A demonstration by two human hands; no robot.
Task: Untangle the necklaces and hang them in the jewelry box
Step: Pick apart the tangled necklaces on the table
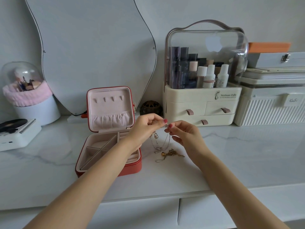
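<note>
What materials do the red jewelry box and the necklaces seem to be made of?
Jewelry box: the red shell looks like faux leather, smooth with a stitched edge; the pale pink lining looks soft, perhaps velvet. Silver necklaces, held by both hands: thin shiny metal chain. Gold necklace on the countertop: yellowish metal, possibly plated.

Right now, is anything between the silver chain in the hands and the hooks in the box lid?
Nothing visible. Both hands, left hand and right hand, pinch the silver chain just right of the open jewelry box. The lid hooks are bare, and only open air lies between.
</note>
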